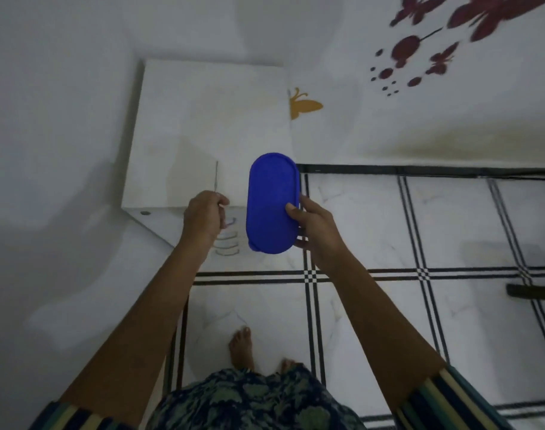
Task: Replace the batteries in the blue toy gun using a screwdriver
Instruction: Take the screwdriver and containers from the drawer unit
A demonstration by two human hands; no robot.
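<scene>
We look down from above at a person who stands on a tiled floor [358,218], white with dark double lines. Both arms are stretched forward.

The left grip [204,217] is clenched around a thin metal tool [216,176]. We take it for the screwdriver. Its narrow shaft comes out from the top of the fist and points away from the person, over the near part of a white bench [203,113] which stands in the corner of the room. The shaft is blurred, so we cannot tell the form of its tip. The handle is mostly hidden inside the fingers.

The right grip [316,231] is grasping a blue oval container [271,200] by its right side. The thumb [293,210] lies on the top of the lid and the other fingers go under the lower edge. The container is held in the air with its lid on, just beside the left grip and not touching it. Its far end is over the right edge of the bench. We cannot tell what is inside it.

On the white wall behind there is a yellow butterfly sticker [303,104], and further to the right dark red butterfly stickers [488,13]. Below we see one bare foot [241,347], a dark flowered garment [249,401] and a striped sleeve [451,398] on the right arm.
</scene>
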